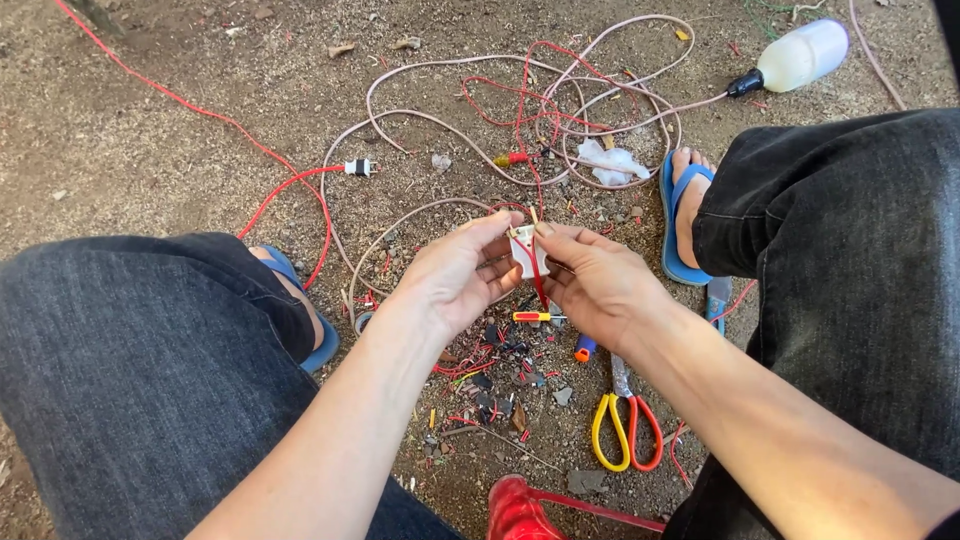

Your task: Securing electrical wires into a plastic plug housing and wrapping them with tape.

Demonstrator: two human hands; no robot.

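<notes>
My left hand (455, 272) and my right hand (593, 282) meet over the dirt ground, both gripping a small white plastic electrical fitting (524, 250). A thin red wire (539, 282) runs down from the fitting between my hands. Fingertips of both hands pinch the fitting's top, where short wire ends stick up. Just below my hands a small red and yellow screwdriver (530, 316) lies on the ground.
Scissors with yellow and red handles (625, 425) lie below my right wrist. Tangled pinkish and red cables (560, 110) spread ahead, beside a white plug (358, 167), a crumpled white tissue (612, 160) and a plastic bottle (795, 57). My knees and blue sandals (675, 220) flank the work.
</notes>
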